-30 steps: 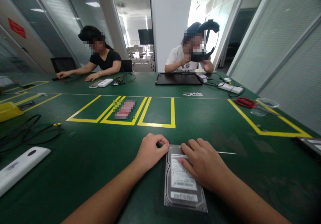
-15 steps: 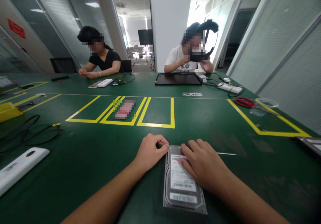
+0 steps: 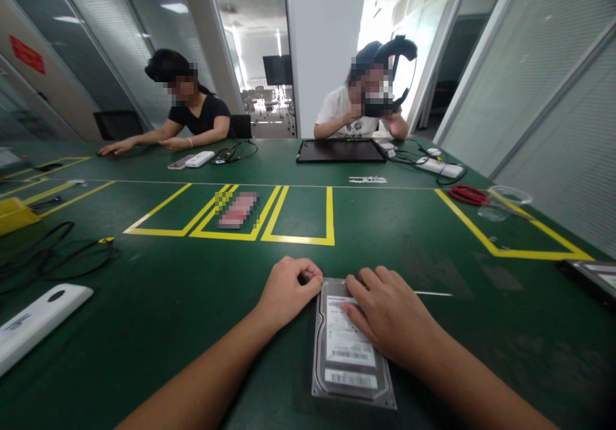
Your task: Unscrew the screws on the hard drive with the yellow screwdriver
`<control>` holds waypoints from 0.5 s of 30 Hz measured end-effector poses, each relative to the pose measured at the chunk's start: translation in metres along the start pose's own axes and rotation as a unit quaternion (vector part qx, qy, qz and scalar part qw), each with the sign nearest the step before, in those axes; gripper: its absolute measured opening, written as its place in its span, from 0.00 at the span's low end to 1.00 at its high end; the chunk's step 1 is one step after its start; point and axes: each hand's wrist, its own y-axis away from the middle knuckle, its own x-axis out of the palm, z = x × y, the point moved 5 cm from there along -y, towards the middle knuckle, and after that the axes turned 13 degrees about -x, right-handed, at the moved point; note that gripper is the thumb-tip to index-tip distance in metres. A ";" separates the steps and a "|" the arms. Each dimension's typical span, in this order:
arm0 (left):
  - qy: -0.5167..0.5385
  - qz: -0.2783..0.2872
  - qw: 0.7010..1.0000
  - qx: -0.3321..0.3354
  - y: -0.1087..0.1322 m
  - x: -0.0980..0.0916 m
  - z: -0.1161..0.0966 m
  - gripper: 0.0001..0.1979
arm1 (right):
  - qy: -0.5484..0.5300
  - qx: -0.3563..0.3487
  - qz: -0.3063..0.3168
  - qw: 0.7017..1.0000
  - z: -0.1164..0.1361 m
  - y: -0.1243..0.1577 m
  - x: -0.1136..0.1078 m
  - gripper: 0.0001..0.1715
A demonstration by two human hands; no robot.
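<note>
A silver hard drive (image 3: 351,359) with a white barcode label lies flat on the green table (image 3: 192,301) right in front of me. My right hand (image 3: 389,314) rests palm down on its far half, fingers spread over the label. At the drive's far left corner sits my left hand (image 3: 289,292), curled into a loose pinch with thumb and forefinger pressed together; what they hold, if anything, is hidden. A thin pale rod (image 3: 433,294) lies on the table just right of my right hand.
Yellow taped boxes (image 3: 298,237) mark the table ahead, one holding a pink item (image 3: 238,210). A white device (image 3: 33,324) and black cables (image 3: 52,253) lie at left. Red scissors (image 3: 469,194) and a clear dish (image 3: 510,197) sit at right. Two seated people work across the table.
My hands and the hard drive have stayed put. The person at the far left has stretched an arm out to the left along the table again.
</note>
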 end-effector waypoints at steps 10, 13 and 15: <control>0.005 -0.008 1.000 0.017 0.003 0.001 0.001 0.06 | -0.024 0.006 -0.015 1.000 0.000 -0.001 -0.002 0.17; 0.005 -0.008 1.000 0.015 0.003 0.001 0.001 0.06 | -0.024 0.002 -0.058 0.998 -0.001 -0.002 -0.006 0.22; 0.006 -0.006 1.000 0.013 0.003 0.001 0.002 0.06 | -0.050 0.003 -0.116 0.992 -0.003 -0.004 -0.017 0.25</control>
